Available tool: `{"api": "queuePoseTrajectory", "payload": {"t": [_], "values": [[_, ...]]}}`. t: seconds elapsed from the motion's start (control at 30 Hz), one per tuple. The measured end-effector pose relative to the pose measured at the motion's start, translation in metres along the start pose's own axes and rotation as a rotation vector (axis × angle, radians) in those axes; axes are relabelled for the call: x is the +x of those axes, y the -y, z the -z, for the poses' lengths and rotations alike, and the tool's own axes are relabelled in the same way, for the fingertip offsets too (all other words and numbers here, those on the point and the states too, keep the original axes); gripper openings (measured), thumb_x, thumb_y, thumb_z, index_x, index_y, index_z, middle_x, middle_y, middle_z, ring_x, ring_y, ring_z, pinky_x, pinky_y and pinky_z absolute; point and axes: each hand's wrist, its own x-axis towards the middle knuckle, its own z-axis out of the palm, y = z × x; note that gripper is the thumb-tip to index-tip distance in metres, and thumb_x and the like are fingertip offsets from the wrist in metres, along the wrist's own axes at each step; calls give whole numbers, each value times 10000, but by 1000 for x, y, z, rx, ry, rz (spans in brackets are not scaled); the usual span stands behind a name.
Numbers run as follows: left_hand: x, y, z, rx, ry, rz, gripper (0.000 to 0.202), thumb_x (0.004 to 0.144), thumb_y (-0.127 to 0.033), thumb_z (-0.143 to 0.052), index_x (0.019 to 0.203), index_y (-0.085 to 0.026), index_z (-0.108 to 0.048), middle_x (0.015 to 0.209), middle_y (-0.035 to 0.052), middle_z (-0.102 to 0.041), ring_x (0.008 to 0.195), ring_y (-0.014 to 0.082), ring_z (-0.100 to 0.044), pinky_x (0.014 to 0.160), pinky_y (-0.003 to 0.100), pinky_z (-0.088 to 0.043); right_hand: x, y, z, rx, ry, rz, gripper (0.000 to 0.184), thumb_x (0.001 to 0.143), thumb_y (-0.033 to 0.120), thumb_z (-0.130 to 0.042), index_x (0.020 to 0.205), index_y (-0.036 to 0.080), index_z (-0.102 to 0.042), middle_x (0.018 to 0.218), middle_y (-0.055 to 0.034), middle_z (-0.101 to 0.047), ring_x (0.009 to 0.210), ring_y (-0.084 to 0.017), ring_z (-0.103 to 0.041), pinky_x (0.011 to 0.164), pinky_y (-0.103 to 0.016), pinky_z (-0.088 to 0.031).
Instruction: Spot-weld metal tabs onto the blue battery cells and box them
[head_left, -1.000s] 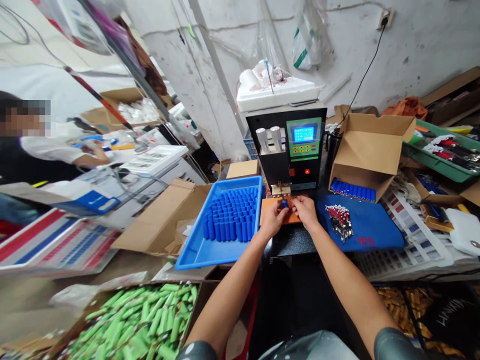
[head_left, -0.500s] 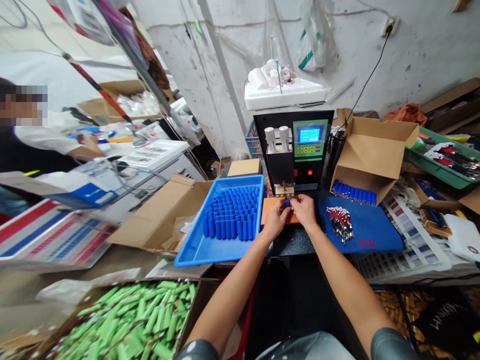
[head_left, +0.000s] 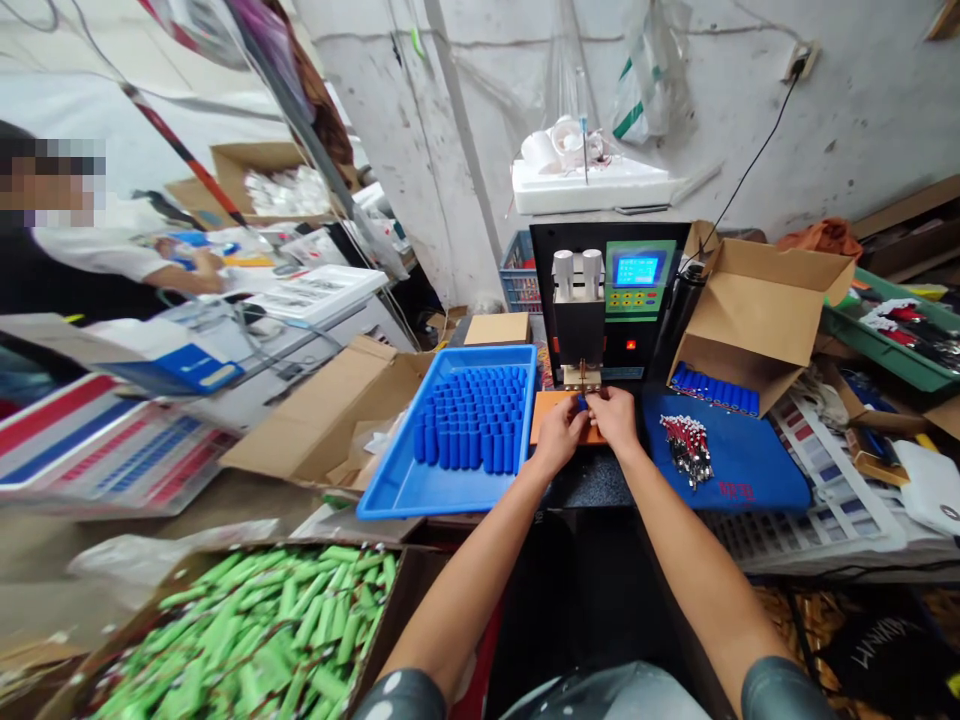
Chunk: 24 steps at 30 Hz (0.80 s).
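Both hands meet under the electrodes of a black spot welder [head_left: 583,345] with a lit blue screen. My left hand [head_left: 559,430] is closed on a blue battery cell [head_left: 581,403], mostly hidden by the fingers. From the other side my right hand [head_left: 613,415] pinches at the same cell's top; whether it also holds a small lead or strip is too small to tell. Below the hands lies an orange block [head_left: 546,408]. A blue tray [head_left: 390,490] on the left carries many upright blue cells [head_left: 469,420].
Right of my hands, wire leads [head_left: 688,450] lie on a blue mat [head_left: 765,480]. Behind them an open cardboard box [head_left: 757,320] holds a row of blue cells. Green wrapped packs [head_left: 277,630] fill a box at lower left. A co-worker [head_left: 97,250] sits at far left.
The view has shifted slightly, so the bench things appear a little farther right. Both hands stay together at the welder, still gripping the cell.
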Motion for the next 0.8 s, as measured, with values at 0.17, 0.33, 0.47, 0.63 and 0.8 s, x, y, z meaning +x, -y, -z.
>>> {"api": "queuePoseTrajectory", "payload": {"t": [0.17, 0.33, 0.47, 0.63, 0.8], "values": [[0, -2, 0, 27, -16, 9, 218, 858, -196, -560, 1046, -153, -662, 886, 44, -705, 745, 160, -610, 682, 251, -449, 0, 0, -2, 79, -2, -23, 154, 665, 262, -645, 573, 179, -553, 445, 32, -549, 382, -110, -510, 357, -180, -401], [0, -3, 1, 9, -2, 21, 258, 858, -176, -555, 1094, -142, -653, 925, 56, -713, 771, 166, -624, 719, 264, -470, 4, -9, -2, 124, 18, -12, 197, 673, 316, -659, 587, 174, -554, 463, 25, -561, 383, -102, -510, 364, -179, -408], [0, -4, 1, 9, -2, 26, 263, 859, -181, -554, 1100, -147, -653, 899, 47, -706, 756, 164, -618, 714, 259, -467, 5, -13, -3, 144, 25, -4, 215, 669, 341, -670, 596, 172, -558, 475, 14, -571, 389, -110, -522, 363, -188, -411], [0, -2, 1, 18, -11, 22, 229, 853, -183, -559, 1054, -153, -665, 862, 34, -694, 730, 158, -597, 681, 246, -446, 4, -12, -2, 134, 24, -4, 231, 672, 362, -674, 598, 175, -559, 478, 7, -576, 394, -116, -522, 369, -200, -417], [0, -2, 1, -7, -1, 21, 232, 859, -187, -555, 1062, -145, -658, 878, 43, -699, 724, 154, -598, 679, 249, -451, 3, -12, -2, 125, 30, 1, 229, 668, 373, -670, 603, 182, -561, 477, 14, -571, 402, -120, -524, 384, -207, -422]]}}
